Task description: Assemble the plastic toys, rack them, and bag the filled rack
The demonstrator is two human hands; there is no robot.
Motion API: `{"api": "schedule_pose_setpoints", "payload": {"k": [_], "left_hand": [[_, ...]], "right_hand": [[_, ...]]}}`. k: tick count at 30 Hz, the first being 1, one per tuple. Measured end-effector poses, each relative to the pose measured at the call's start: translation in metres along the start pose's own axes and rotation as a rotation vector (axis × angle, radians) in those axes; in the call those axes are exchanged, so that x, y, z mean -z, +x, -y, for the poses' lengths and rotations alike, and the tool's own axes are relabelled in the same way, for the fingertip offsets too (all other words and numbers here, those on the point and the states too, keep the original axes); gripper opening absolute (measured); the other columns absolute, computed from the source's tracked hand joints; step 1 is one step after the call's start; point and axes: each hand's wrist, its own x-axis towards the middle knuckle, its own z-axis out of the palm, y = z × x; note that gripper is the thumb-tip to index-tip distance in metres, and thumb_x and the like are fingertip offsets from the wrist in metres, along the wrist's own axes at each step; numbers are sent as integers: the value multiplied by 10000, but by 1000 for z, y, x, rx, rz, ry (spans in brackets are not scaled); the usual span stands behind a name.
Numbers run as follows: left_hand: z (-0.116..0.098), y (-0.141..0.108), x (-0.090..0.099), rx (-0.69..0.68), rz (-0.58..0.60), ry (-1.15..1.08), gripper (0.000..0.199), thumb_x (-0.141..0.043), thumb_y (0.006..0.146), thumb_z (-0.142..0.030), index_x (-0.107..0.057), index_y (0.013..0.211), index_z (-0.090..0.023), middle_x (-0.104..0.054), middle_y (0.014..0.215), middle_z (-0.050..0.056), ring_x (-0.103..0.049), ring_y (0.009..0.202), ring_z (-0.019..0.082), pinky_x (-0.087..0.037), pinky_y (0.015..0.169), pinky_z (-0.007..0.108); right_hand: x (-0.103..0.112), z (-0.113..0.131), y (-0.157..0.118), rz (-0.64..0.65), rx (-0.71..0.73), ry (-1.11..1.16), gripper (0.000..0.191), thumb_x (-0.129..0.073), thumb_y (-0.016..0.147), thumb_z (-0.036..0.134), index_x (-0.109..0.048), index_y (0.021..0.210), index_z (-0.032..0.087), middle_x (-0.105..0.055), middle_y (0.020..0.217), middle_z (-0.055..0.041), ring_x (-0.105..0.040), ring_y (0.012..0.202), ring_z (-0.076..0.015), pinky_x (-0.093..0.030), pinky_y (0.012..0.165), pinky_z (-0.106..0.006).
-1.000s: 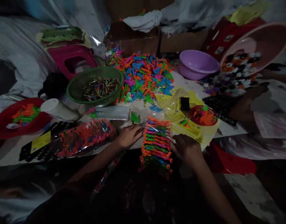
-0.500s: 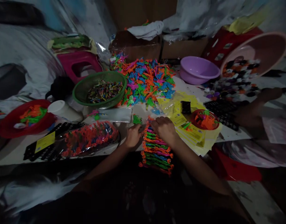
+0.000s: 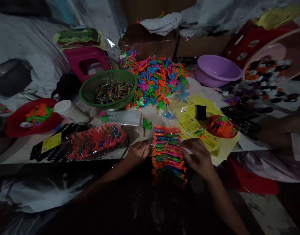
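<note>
A stacked row of orange, green, pink and blue plastic toys (image 3: 168, 151) hangs over the table's front edge, a faint clear-film glint near its top. My left hand (image 3: 138, 152) is closed in a pinch beside the row's left edge; what is in its fingers is too small to make out. At the right edge, my right hand (image 3: 198, 157) has its fingers curled against the row, the fingertips partly hidden. Just beyond, a single green toy (image 3: 147, 124) lies on the table. Left of my left hand rests a clear bag packed with similar toys (image 3: 98, 141).
Behind are a large pile of loose toys (image 3: 159, 78), a green basin (image 3: 82, 94) of small colourful sticks and a purple basin (image 3: 219, 70). Yellow printed sheets (image 3: 189, 122) and a small red basket (image 3: 234, 134) lie right. Another person's arm (image 3: 279, 125) reaches in at far right.
My right hand has moved from the row's top down to its right edge, uncovering the top toys. The left hand has shifted slightly down. The view has shifted a little.
</note>
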Motion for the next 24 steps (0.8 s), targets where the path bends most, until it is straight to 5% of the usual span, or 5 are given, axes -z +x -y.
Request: {"api": "schedule_pose_setpoints", "payload": {"k": [5, 9, 17, 20, 24], "left_hand": [[7, 3, -7, 33, 45, 52, 221, -373, 845, -162, -583, 776, -151, -644, 727, 74, -608, 683, 154, -484, 654, 273], [15, 17, -9, 133, 98, 73, 164, -418, 822, -202, -575, 783, -174, -630, 721, 56, -605, 701, 156, -452, 625, 244], [15, 18, -16, 236, 225, 97, 184, -391, 822, -217, -567, 776, -187, -631, 724, 32, -593, 668, 139, -429, 605, 227], [16, 9, -9, 78, 176, 15, 229, -339, 835, -181, -552, 751, -179, -608, 694, 41, -577, 653, 132, -434, 626, 234], [14, -10, 6, -164, 317, -26, 229, -343, 844, -197, -528, 708, -182, -579, 648, 37, -552, 593, 130, -409, 556, 235]], "right_hand": [[-18, -36, -30, -3, -341, 100, 301, -566, 752, 282, -536, 1038, 194, -622, 944, -77, -586, 775, -171, -502, 648, -315], [-39, -46, -32, 29, -439, 197, 328, -549, 745, 287, -537, 1055, 181, -646, 857, -50, -586, 624, -130, -489, 528, -251], [-41, -32, -24, 29, -283, 108, 183, -415, 851, 239, -588, 816, 191, -634, 778, -40, -601, 711, -140, -474, 646, -253], [-30, -20, -35, 65, -207, 66, 170, -405, 857, 199, -561, 789, 191, -596, 723, -29, -581, 685, -131, -460, 628, -238], [-12, -2, -58, 122, -111, 43, 151, -407, 850, 165, -537, 779, 195, -571, 699, -25, -563, 646, -128, -454, 591, -235]]}}
